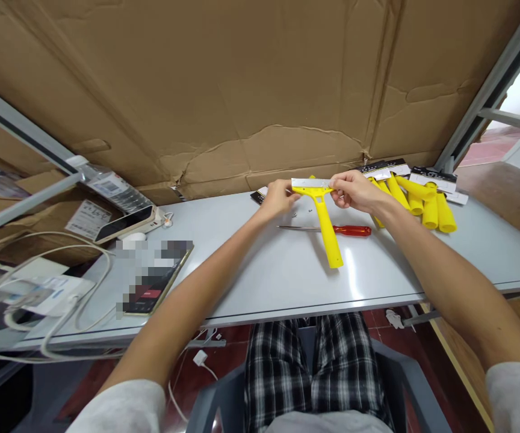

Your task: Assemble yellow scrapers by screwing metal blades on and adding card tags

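A scraper (327, 234) with a yellow handle and a pale flat blade at its head is held up over the table, its handle slanting toward me. My left hand (278, 197) is closed at the left end of the scraper's head. At the right end of the head, my right hand (349, 190) pinches the blade's edge between thumb and fingers. Beneath the scraper lies a screwdriver (351, 231) with a red handle, its shaft pointing left. A few tiny screws (295, 214) rest on the tabletop near my left hand.
Several yellow scrapers (430, 210) with black-and-white cards lie together at the right of the grey table (251, 276). A phone (160, 279), partly blurred out, lies at left, beside white cables (102, 270) and a cardboard box (83, 222). Cardboard (242, 90) stands behind the table.
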